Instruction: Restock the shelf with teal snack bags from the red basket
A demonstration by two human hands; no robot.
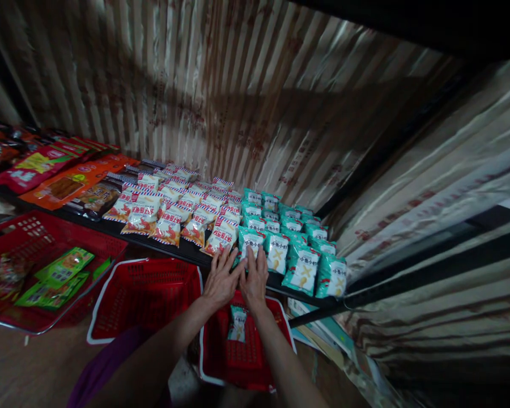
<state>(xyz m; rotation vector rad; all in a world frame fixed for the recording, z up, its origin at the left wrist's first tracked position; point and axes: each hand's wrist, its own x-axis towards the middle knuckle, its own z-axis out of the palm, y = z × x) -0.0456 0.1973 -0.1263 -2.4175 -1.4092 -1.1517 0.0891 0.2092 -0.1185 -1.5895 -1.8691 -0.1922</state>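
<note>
While both the left hand and right hand lie open and flat at the shelf edge, the front teal snack packet sits under their fingertips.

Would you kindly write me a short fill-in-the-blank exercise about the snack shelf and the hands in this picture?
1. Both hands, left hand and right hand, rest on a ____ snack packet at the shelf's front edge.
2. The basket right under the hands is ____ in colour.
3. That basket holds ____ teal packet.
4. The red-and-white packets lie to the ____ of the teal ones.

Missing words: teal; red; one; left
</note>
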